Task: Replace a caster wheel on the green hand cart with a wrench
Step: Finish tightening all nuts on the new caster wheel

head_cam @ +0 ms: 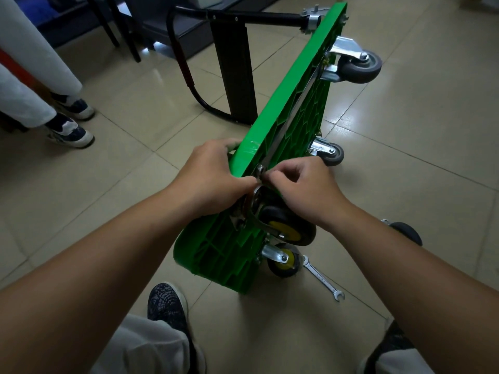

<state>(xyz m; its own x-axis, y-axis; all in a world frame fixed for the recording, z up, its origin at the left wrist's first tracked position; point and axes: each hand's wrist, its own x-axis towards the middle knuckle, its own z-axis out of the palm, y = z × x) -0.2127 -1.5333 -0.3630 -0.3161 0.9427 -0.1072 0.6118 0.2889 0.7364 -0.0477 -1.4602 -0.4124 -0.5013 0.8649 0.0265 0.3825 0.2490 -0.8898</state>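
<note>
Hand-threading stage, I'd judge. The green hand cart (pixel 286 114) stands on edge on the floor. The left hand (pixel 216 174) grips its upper rim at the near end. The right hand (pixel 305 184) has curled fingers pinching a nut (pixel 260 169) above the caster wheel (pixel 286 228). Next it needs the wrench (pixel 321 276), lying beside the near lower corner.

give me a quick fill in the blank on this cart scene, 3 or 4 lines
1. The green hand cart stands tipped on its ____.
2. The wrench lies on the ____, in neither hand.
3. The left hand grips the cart's edge; the right hand pinches a bolt above a caster wheel with a ____ hub.
4. The far casters have ____ tyres.

Missing words: side; floor; yellow; grey.
</note>
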